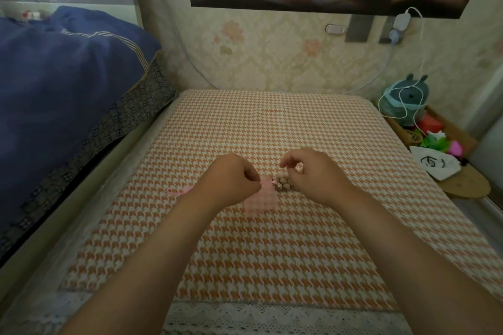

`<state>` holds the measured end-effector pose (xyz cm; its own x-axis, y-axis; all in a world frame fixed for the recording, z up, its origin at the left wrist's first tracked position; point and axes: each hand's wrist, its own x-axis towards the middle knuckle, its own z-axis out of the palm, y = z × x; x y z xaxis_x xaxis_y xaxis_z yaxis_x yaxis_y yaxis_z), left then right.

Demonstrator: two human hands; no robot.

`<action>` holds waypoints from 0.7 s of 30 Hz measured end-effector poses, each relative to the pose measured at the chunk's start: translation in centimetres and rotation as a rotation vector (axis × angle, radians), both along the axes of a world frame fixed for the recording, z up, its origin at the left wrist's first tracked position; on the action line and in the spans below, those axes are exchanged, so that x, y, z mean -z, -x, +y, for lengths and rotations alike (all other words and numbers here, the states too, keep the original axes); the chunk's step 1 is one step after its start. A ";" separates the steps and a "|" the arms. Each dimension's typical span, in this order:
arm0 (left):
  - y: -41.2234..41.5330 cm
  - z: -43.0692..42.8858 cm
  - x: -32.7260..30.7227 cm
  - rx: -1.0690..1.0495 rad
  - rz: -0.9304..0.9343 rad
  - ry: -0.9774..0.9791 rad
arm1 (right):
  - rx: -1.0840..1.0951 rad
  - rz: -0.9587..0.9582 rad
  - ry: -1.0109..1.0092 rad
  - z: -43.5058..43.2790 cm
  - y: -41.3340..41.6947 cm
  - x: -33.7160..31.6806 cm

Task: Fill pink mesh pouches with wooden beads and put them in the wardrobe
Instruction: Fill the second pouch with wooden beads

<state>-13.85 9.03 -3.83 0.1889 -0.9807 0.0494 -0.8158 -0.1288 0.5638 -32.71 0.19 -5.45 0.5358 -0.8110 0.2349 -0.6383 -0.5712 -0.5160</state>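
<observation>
A pink mesh pouch [262, 200] lies flat on the orange houndstooth table cover [272, 253], its top edge pinched by my left hand [231, 179]. A pink ribbon end [178, 191] trails out to the left of that wrist. A small cluster of round wooden beads [283, 184] sits on the cloth right beside the pouch mouth. My right hand [313, 174] hovers over the beads with thumb and forefinger pinched together; whether a bead is between them is hidden.
A blue duvet [68, 76] covers the bed on the left. At the right stand a teal plush toy [405, 100] with a white cable, colourful items and a white paper [435, 164] on a wooden shelf. A wallpapered wall closes the back.
</observation>
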 end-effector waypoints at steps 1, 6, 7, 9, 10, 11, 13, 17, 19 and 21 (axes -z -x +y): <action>-0.1 -0.1 0.0 -0.003 0.013 -0.007 | 0.039 0.062 0.031 -0.4 0.1 0.7; -0.8 -0.4 0.2 0.048 0.037 -0.036 | 0.043 0.305 0.111 -1.3 -1.6 3.5; -0.9 -0.5 0.3 0.058 0.043 -0.039 | 0.048 0.334 0.134 -1.3 -1.9 3.7; -1.0 -0.6 0.6 0.069 0.061 -0.035 | 0.059 0.383 0.186 -1.5 -2.4 4.0; -1.0 -0.7 0.7 0.071 0.073 -0.030 | 0.060 0.398 0.208 -1.6 -2.5 4.1; -1.1 -0.7 0.8 0.070 0.087 -0.023 | 0.061 0.407 0.222 -1.7 -2.6 4.0; -1.1 -0.8 1.0 0.069 0.105 -0.016 | 0.061 0.417 0.220 -1.7 -2.5 4.0; -1.1 -1.0 1.2 0.081 0.099 -0.016 | 0.092 0.293 0.187 -1.6 -2.0 3.5; -1.1 -1.1 1.2 0.080 0.097 -0.011 | 0.108 0.044 0.161 -1.4 -1.8 2.3; -1.0 -1.0 1.2 0.078 0.110 -0.002 | 0.027 -0.138 0.160 -0.8 -2.1 0.9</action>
<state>-12.84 7.98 -4.98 0.1167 -0.9927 0.0306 -0.7565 -0.0689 0.6504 -30.64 -0.60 -6.39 0.4681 -0.7715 0.4309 -0.5845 -0.6361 -0.5038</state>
